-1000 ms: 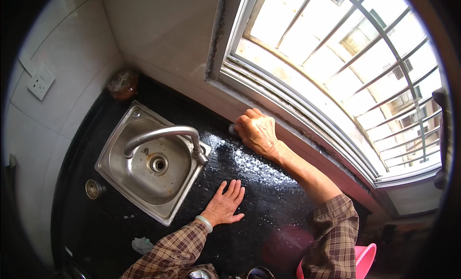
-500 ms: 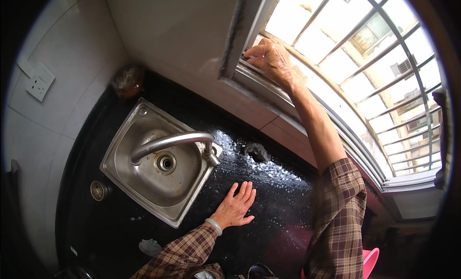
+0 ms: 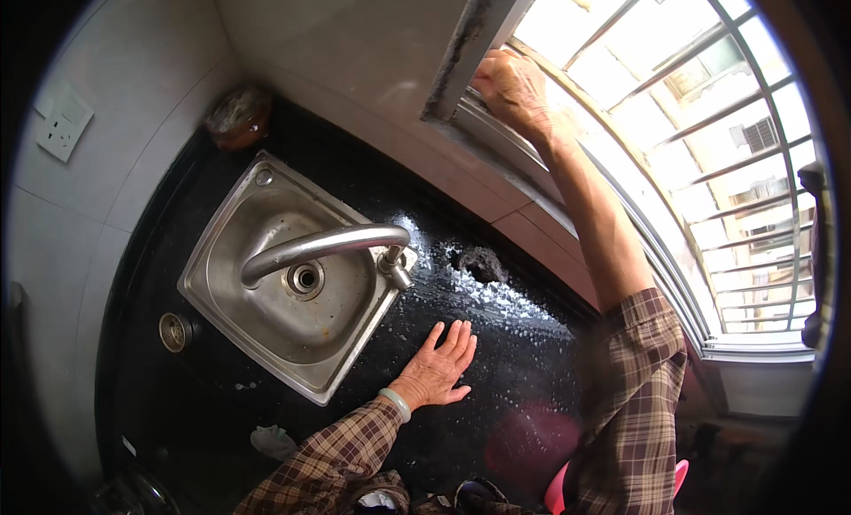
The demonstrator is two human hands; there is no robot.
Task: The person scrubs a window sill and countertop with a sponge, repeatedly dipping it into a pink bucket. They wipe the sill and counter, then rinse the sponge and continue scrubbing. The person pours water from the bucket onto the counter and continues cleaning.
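My left hand [image 3: 434, 373] lies flat on the black countertop [image 3: 372, 435], fingers stretched, right of the steel sink [image 3: 266, 324]. A pale bangle [image 3: 398, 405] circles that wrist. My right hand [image 3: 514, 89] reaches up to the window frame's lower track [image 3: 505, 129], near the frame's left corner. Its fingers are curled closed against the track, and what they hold, if anything, is hidden. Between my hands and the wall, a dark grey clump [image 3: 481, 265], perhaps a wad of scouring material, sits among white suds or powder [image 3: 505, 302] on the counter.
A curved steel faucet [image 3: 328, 245] arches over the sink. A round drain strainer [image 3: 175, 331] lies left of it, and a brownish jar [image 3: 238, 118] stands in the corner. Metal bars [image 3: 700, 36] cross the window. Something pink [image 3: 556, 490] shows below my right sleeve.
The view has shifted slightly. My right hand has slid a little along the track toward the frame's corner, its fingers now more hidden. My left hand stays flat on the counter.
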